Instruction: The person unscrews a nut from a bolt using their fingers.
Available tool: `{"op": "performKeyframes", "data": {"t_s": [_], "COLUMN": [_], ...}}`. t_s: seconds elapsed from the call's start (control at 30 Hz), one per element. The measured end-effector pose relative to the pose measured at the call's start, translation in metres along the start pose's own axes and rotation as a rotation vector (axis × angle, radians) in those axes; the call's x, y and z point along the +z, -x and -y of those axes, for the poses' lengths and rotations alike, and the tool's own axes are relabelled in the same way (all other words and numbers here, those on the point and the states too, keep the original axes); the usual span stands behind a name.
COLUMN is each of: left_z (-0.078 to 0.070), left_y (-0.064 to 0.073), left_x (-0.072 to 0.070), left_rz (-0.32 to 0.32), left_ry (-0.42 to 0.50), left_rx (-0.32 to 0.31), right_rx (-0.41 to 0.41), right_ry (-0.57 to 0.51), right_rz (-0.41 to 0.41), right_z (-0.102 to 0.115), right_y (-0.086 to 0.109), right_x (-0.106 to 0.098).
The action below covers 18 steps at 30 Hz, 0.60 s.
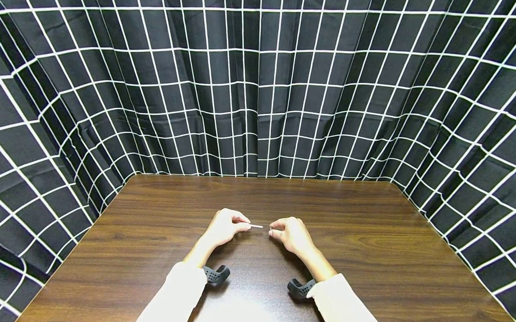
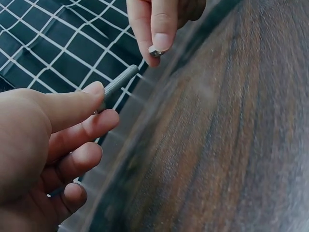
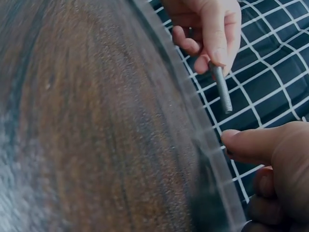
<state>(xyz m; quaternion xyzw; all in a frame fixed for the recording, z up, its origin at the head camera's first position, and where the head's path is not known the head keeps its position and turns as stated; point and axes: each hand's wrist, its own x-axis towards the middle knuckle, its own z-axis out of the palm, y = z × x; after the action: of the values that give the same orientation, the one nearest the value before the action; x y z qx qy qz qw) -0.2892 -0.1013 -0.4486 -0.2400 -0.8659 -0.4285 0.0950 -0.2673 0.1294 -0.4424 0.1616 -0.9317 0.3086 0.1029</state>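
Between thumb and index finger, my left hand pinches a grey threaded bolt, whose bare end points toward the other hand. The end of the bolt under the fingertips is hidden. My right hand pinches a small shiny metal nut at its fingertips, plain in the left wrist view. A short gap separates the nut from the bolt's tip. In the right wrist view the bolt hangs just beyond my right thumb, and the nut is hidden there. Both hands are above the middle of the table.
The brown wood-grain table spreads under both hands. Dark curtains with a white grid stand behind it and at both sides. Dark bands sit at the wrists, beside white sleeves.
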Motion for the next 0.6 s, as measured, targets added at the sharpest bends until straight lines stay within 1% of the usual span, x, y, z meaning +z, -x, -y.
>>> {"op": "performKeyframes", "data": {"t_s": [0.1,0.3,0.47,0.6], "left_z": [0.0040,0.0078,0.0090,0.0096], "left_y": [0.0006,0.0025,0.0037,0.0042], "left_x": [0.0010,0.0008,-0.0004,-0.0015], "left_rz": [0.012,0.043,0.046,0.046], "left_ry": [-0.003,0.024,-0.029,-0.069], "left_rx": [-0.017,-0.060,-0.080,-0.066], "right_rx": [0.011,0.046,0.046,0.074], "right_ry": [0.039,0.125,0.143,0.130], "right_rz": [0.005,0.027,0.013,0.015], "right_z": [-0.0001,-0.0014,-0.0030,-0.0025], "right_y": [0.0014,0.0043,0.0040,0.0039], "right_x": [0.0008,0.0024,0.0042,0.0046]}}
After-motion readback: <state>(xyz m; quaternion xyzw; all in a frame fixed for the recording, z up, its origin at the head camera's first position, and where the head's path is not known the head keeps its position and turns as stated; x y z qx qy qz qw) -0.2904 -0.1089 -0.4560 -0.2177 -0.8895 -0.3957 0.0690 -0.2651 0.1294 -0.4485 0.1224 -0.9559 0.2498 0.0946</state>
